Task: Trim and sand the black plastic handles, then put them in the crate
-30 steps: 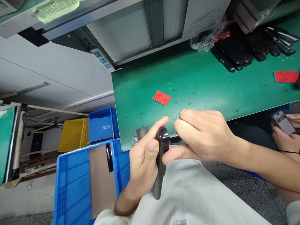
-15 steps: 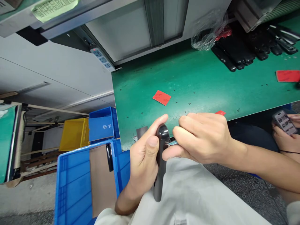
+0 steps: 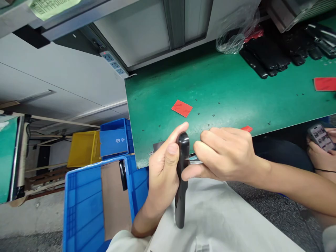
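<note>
In front of my lap, my left hand [image 3: 164, 166] is closed around a long black plastic part [image 3: 181, 196] with a glossy rounded top; it stands nearly upright. My right hand [image 3: 223, 154] is in a fist just right of it, thumb close to the part's side. From that fist a thin, light-coloured tool [image 3: 194, 159], perhaps a blade, reaches to the part's right side near the top. Most of this tool is hidden by my fingers, so its exact kind does not show.
On the green table [image 3: 157, 94] lie a red card [image 3: 182, 108], several black plastic parts [image 3: 265, 56] and a clear bag [image 3: 233, 35]. A blue crate [image 3: 84, 210] holding a black part [image 3: 123, 175] stands left. At right, another person's hand [image 3: 319, 157] holds a phone [image 3: 320, 136].
The black part has shifted slightly and stands more upright, my left hand moving with it. My right fist has barely moved, and more of the thin tool shows.
</note>
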